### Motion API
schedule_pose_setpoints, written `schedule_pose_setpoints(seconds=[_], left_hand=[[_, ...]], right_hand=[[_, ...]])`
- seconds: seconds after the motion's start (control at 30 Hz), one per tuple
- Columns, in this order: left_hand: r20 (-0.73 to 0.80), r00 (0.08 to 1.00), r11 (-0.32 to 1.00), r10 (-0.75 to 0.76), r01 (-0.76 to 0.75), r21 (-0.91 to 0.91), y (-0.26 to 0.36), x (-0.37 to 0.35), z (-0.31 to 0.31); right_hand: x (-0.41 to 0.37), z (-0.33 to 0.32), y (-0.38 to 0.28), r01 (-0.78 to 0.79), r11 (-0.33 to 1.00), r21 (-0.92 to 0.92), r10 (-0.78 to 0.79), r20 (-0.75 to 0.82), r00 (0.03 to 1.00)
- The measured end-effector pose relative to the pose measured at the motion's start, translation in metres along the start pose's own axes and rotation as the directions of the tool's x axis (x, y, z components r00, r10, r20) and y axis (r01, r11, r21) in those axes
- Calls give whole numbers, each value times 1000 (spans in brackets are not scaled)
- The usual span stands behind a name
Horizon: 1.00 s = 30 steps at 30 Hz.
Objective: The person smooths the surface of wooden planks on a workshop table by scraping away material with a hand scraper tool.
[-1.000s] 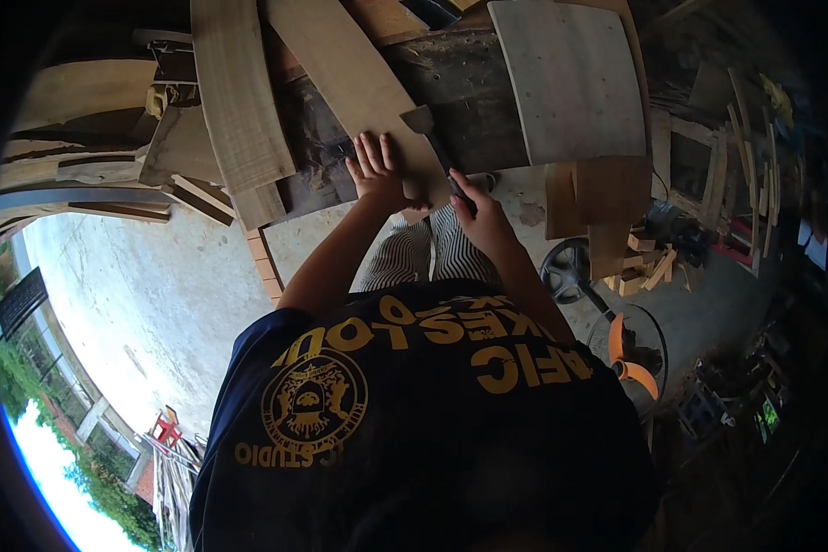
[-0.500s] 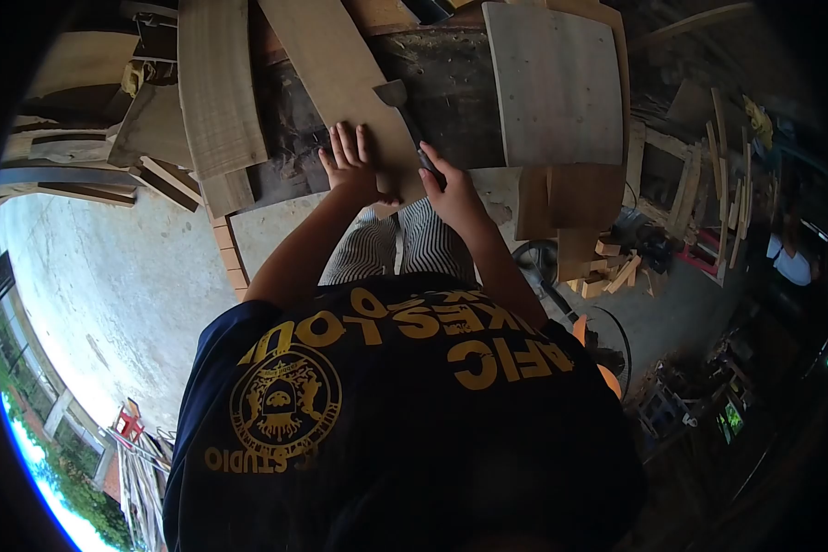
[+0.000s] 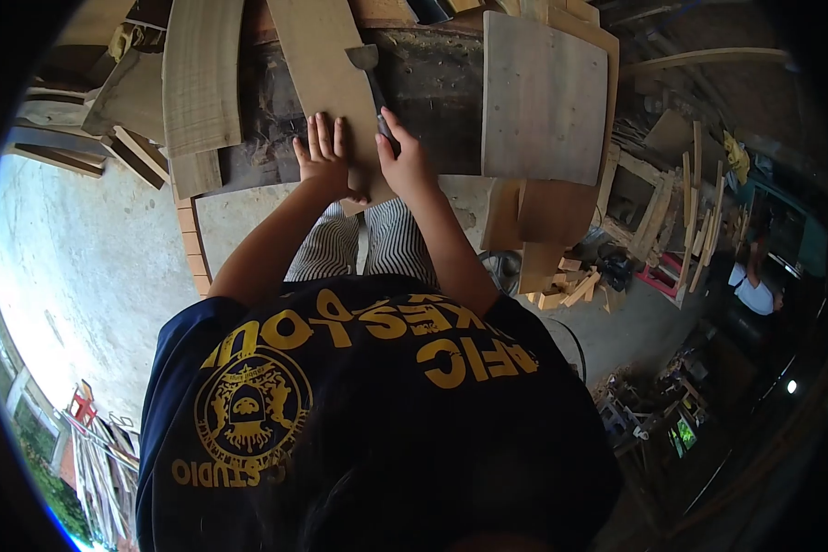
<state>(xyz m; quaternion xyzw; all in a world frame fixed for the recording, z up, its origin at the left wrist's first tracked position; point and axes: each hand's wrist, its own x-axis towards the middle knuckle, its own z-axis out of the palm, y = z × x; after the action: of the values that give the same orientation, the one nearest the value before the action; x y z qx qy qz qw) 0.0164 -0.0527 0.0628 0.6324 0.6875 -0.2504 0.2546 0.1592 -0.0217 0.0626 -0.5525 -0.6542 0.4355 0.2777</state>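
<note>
A long, pale wooden board [image 3: 327, 64] slants across the dark workbench, its near end reaching over the bench's front edge toward my lap. My left hand [image 3: 323, 168] lies on this board near that end, fingers spread flat and pointing away from me. Gripped in my right hand [image 3: 407, 166] is a putty knife [image 3: 362, 58] with a dark handle. Its wide blade points away from me and overlaps the board's right side, beyond my left fingertips. Part of the handle is hidden by my right fingers.
Wide wooden panels lie on the workbench [image 3: 271, 129], one to the left [image 3: 202, 78] and a greyish one to the right [image 3: 545, 101]. Wood offcuts [image 3: 575, 285] are piled on the floor at right. A person in a white top [image 3: 753, 290] is at the far right.
My right hand has pushed the putty knife farther away from me along the board. My left hand stays flat on the board. The whole view has shifted slightly.
</note>
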Motion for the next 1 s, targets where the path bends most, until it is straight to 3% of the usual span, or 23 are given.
schedule_pose_setpoints(seconds=[0.07,0.13,0.17,0.27,0.33,0.4,0.47,0.53,0.57,0.63,0.73,0.83,1.0], left_hand=[[2,1000,1000,20,-20,-9,0,-1,-1],[7,1000,1000,16,-16,-22,1,-1,-1],[17,1000,1000,16,-15,-18,0,-1,-2],[-11,1000,1000,15,-15,-13,-2,1,4],[-9,1000,1000,3,-3,-17,-2,1,3],[-4,1000,1000,16,-16,-12,-2,0,2],[-2,1000,1000,13,-13,-11,-2,0,2],[4,1000,1000,8,-8,-7,-1,0,1],[3,1000,1000,7,-7,-5,-1,0,1],[8,1000,1000,14,-14,-14,-2,-1,0],[4,1000,1000,11,-11,-11,-1,-1,0],[-2,1000,1000,10,-10,-5,-1,0,2],[-13,1000,1000,13,-14,-13,-2,1,5]], right_hand=[[23,12,-3,62,998,4,-62,-28,998],[40,14,-14,-57,998,-17,58,14,998],[39,15,-11,26,1000,5,-26,-11,1000],[12,1,-9,-22,1000,15,21,78,997],[7,-3,-5,61,998,-1,-61,77,995],[7,-6,-6,-80,995,59,72,124,990],[17,-7,-13,-109,992,71,98,141,985],[20,-14,-25,-395,915,87,361,263,895],[15,-16,-17,-393,915,88,360,263,895],[-1,-15,9,-59,992,109,42,153,987],[-5,-10,21,73,996,60,-78,88,993],[30,4,17,-43,991,126,26,133,991],[32,0,12,-26,994,105,12,127,992]])
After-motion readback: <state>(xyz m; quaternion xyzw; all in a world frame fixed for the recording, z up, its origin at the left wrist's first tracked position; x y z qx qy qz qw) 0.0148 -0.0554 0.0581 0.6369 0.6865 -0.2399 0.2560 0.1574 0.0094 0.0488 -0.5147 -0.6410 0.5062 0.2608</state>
